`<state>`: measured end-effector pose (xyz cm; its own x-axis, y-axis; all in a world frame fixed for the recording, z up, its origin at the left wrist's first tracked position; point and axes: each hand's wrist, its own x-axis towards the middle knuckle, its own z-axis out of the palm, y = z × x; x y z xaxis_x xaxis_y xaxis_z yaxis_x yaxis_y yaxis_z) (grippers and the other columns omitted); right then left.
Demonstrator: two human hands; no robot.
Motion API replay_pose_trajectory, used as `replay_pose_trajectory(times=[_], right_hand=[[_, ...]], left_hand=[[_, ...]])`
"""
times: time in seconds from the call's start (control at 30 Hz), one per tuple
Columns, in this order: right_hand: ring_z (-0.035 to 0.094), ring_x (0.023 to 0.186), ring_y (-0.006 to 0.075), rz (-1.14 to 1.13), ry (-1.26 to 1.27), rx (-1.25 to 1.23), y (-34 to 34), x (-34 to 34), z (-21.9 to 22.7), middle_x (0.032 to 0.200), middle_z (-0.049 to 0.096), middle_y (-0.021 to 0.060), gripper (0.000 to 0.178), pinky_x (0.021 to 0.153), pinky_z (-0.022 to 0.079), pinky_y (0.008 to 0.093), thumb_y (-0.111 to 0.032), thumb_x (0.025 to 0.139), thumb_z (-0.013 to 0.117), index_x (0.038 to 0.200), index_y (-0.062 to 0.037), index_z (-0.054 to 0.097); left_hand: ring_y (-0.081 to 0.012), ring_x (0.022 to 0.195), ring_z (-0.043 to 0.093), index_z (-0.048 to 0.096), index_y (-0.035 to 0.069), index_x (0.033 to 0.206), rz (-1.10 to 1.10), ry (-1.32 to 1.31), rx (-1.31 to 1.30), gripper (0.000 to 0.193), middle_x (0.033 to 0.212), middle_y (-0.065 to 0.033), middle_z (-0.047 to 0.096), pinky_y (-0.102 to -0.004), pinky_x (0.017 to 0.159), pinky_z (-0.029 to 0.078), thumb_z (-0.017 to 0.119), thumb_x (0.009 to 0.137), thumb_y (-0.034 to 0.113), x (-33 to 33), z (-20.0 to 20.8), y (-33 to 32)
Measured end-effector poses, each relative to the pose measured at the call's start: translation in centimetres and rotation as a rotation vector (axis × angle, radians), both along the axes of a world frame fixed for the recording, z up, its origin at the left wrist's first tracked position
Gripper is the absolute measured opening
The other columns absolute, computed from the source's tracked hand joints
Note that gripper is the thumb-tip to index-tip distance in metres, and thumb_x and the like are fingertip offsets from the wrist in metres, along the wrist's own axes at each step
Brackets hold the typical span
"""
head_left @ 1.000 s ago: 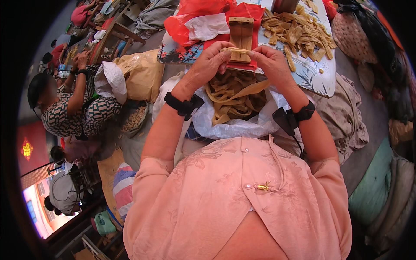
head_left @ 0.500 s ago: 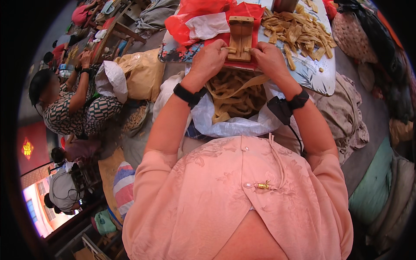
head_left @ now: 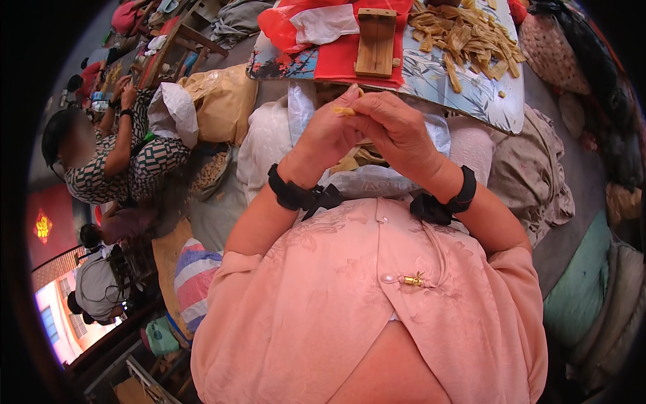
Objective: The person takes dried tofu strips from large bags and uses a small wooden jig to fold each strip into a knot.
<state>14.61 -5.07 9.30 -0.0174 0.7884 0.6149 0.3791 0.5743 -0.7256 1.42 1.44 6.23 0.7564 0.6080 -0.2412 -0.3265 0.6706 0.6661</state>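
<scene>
Tan and thin, a small strip [head_left: 344, 110] sits pinched between the fingertips of the left hand [head_left: 328, 138] and the right hand [head_left: 397, 131], both closed on it and touching each other. Just below the fingers lies a white plastic bag [head_left: 377, 180] with more strips inside. Beyond the fingertips a wooden block [head_left: 375, 42] rests on a red sheet [head_left: 336, 57], and further to the right of them a pile of strips [head_left: 464, 37] covers a patterned board [head_left: 471, 94]. Black bands wrap both wrists.
</scene>
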Motion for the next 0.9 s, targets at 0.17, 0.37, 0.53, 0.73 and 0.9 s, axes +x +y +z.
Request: replay_pose_trajectory(times=[0.17,0.37,0.53,0.73,0.9], right_hand=[[0.057,0.073,0.0293,0.229,0.467,-0.612,-0.5,-0.3,0.3,0.084,0.060,0.0139,0.015,0.066,0.046,0.0332,-0.009,0.084,0.057,0.098,-0.0033,0.059],[0.050,0.061,0.0338,-0.090,-0.094,0.017,0.7,0.2,0.5,0.067,0.052,0.0141,0.020,0.055,0.041,0.0353,-0.020,0.091,0.049,0.081,-0.0020,0.049],[0.053,0.055,0.0269,-0.147,0.101,-0.293,1.3,1.2,-1.0,0.065,0.053,0.0113,0.022,0.051,0.042,0.0335,-0.022,0.092,0.047,0.080,-0.0035,0.050],[0.048,0.048,0.0055,0.416,0.987,-0.975,0.9,1.1,0.3,0.065,0.052,-0.0004,0.019,0.045,0.040,0.0198,-0.024,0.093,0.047,0.086,-0.0076,0.051],[0.059,0.068,0.0307,-0.030,-0.159,-0.281,0.0,2.0,0.7,0.073,0.059,0.0129,0.023,0.057,0.045,0.0363,-0.029,0.090,0.051,0.091,-0.0062,0.055]], left_hand=[[-0.0137,0.089,0.057,0.049,0.005,0.113,-0.035,0.114,-0.022,0.026,0.100,-0.0050,0.057,-0.0283,0.077,0.048,0.045,0.094,0.022,-0.5,0.8,0.3],[-0.0153,0.083,0.055,0.055,0.009,0.099,-0.282,0.584,0.569,0.014,0.089,-0.0023,0.058,-0.0277,0.066,0.045,0.047,0.088,0.013,-0.6,1.7,-1.8],[-0.0329,0.090,0.052,0.054,0.003,0.101,0.280,0.852,1.592,0.030,0.087,-0.0120,0.056,-0.0371,0.076,0.044,0.047,0.072,-0.005,-0.4,3.4,-1.2],[-0.0344,0.090,0.054,0.052,0.001,0.105,0.442,0.553,1.620,0.044,0.090,-0.0132,0.056,-0.0378,0.081,0.045,0.042,0.065,-0.014,-0.2,4.0,0.0],[-0.0095,0.084,0.057,0.051,0.001,0.099,0.261,0.330,0.752,0.013,0.090,-0.0043,0.058,-0.0228,0.071,0.047,0.046,0.087,-0.002,-0.3,3.5,0.0]])
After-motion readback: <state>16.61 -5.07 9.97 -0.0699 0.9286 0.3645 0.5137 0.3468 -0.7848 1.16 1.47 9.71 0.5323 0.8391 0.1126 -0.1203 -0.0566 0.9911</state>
